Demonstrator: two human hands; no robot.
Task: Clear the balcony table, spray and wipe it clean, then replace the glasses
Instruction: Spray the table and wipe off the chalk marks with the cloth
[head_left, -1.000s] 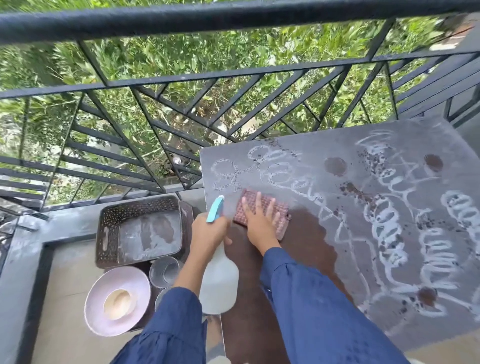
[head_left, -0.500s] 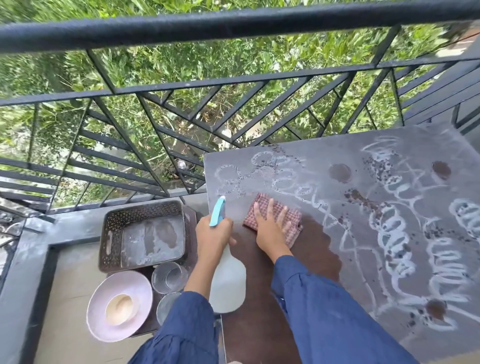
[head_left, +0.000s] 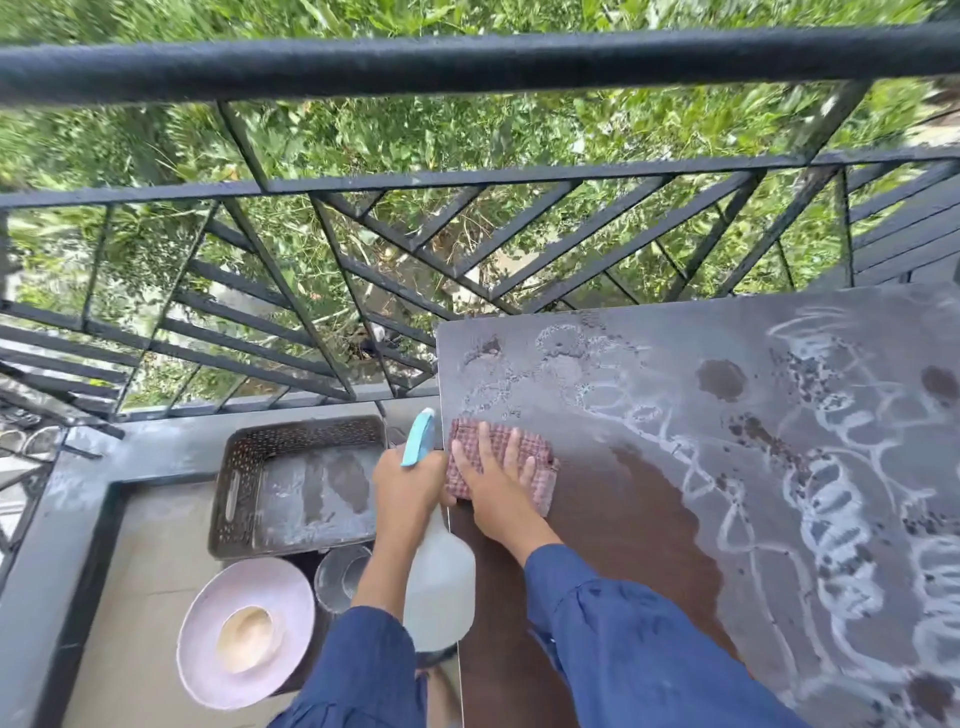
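The dusty balcony table (head_left: 649, 374) carries white looping spray foam and dark spots; a wiped dark brown patch spreads at its near left. My right hand (head_left: 496, 480) presses flat on a red checked cloth (head_left: 540, 457) near the table's left edge. My left hand (head_left: 408, 483) grips the neck of a translucent spray bottle (head_left: 439, 587) with a light blue trigger, held just off the table's left edge. Two glasses (head_left: 340, 571) stand on the floor to the left, partly hidden by my left arm.
A brown perforated basket (head_left: 291, 483) sits on the floor left of the table. A pale pink bowl (head_left: 244, 631) lies in front of it beside the glasses. The black metal railing (head_left: 467, 57) runs along the far side, with green plants beyond.
My right hand and the cloth have slid left toward the table's left edge, close to my left hand. The spray bottle stays held in the same place. The view has shifted slightly.
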